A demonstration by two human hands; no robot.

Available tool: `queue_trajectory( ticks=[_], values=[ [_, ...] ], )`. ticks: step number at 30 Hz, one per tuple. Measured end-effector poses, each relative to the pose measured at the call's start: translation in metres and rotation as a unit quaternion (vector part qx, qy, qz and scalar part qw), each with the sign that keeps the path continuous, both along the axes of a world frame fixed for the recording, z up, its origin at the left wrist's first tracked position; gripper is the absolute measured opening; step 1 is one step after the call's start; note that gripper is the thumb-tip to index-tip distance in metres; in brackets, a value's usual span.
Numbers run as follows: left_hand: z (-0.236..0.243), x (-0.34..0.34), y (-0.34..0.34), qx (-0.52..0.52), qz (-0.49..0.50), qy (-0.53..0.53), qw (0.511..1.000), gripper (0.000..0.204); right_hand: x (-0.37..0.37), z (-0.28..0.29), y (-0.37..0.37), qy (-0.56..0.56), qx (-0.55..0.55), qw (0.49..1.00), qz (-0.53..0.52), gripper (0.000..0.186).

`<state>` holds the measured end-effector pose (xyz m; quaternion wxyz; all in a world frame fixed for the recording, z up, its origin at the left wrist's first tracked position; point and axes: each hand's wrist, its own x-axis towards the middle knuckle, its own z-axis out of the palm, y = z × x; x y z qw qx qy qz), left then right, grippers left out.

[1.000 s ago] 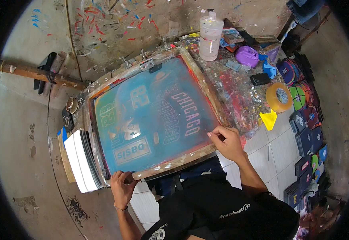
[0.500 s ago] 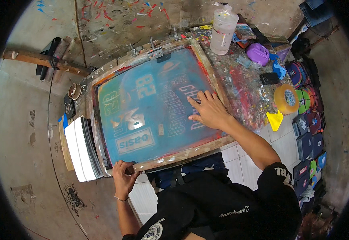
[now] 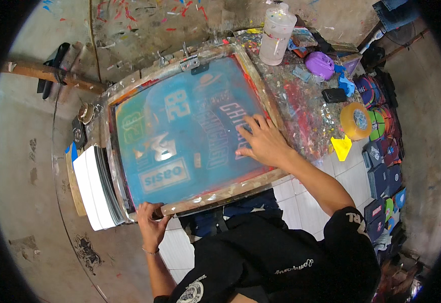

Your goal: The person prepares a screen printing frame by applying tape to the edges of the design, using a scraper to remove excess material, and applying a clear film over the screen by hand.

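A screen-printing frame (image 3: 225, 188) with a wooden border lies across the bench in front of me. Its blue mesh (image 3: 185, 131) carries several pale stencil designs of letters and numbers. At the near left corner, my left hand (image 3: 152, 223) is closed on the wooden border, thumb and fingers around its edge. My right hand (image 3: 267, 144) rests on the right part of the mesh, fingers spread, holding nothing. Part of the lettering is hidden beneath it. A metal hinge clamp (image 3: 190, 63) sits at the frame's far edge. What lies under the screen cannot be made out.
A stack of white sheets (image 3: 93, 187) stands left of the frame. Over the paint-stained bench at right are a clear plastic bottle (image 3: 277, 38), a purple pouch-like item (image 3: 320, 65), a black box (image 3: 334, 95) and a tape roll (image 3: 355, 121). Stacked dark caps or pouches (image 3: 377, 171) line the right side.
The whole view has shifted slightly, so everything sits a little further left and mostly higher. Both hands keep nearly the same places on the screen, the right one's fingers slightly more bent.
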<state>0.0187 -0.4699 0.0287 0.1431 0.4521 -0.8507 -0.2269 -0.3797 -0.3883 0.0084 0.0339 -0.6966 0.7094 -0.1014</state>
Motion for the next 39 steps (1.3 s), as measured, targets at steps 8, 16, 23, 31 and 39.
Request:
queue_trajectory(
  ticks=[8, 16, 23, 31, 39],
  values=[
    [0.0, -0.001, 0.004, -0.016, -0.024, 0.004, 1.0, 0.033, 0.009, 0.002, 0.026, -0.057, 0.018, 0.998, -0.008, 0.07],
    [-0.001, 0.0, 0.002, -0.014, -0.027, 0.015, 0.999, 0.035, 0.004, 0.012, 0.031, -0.128, -0.009, 0.991, -0.031, 0.067],
    [0.0, 0.002, 0.003, -0.011, -0.016, -0.004, 1.0, 0.034, 0.02, 0.02, 0.035, -0.133, 0.115, 0.984, 0.028, 0.069],
    [0.003, -0.003, 0.002, 0.002, -0.012, -0.007, 1.0, 0.041, 0.032, 0.035, 0.055, -0.273, 0.07, 0.959, -0.007, 0.059],
    [0.006, -0.039, 0.031, 0.048, -0.055, 0.077, 0.994, 0.052, 0.046, 0.033, 0.09, -0.277, -0.051, 0.959, 0.018, 0.033]
  ],
)
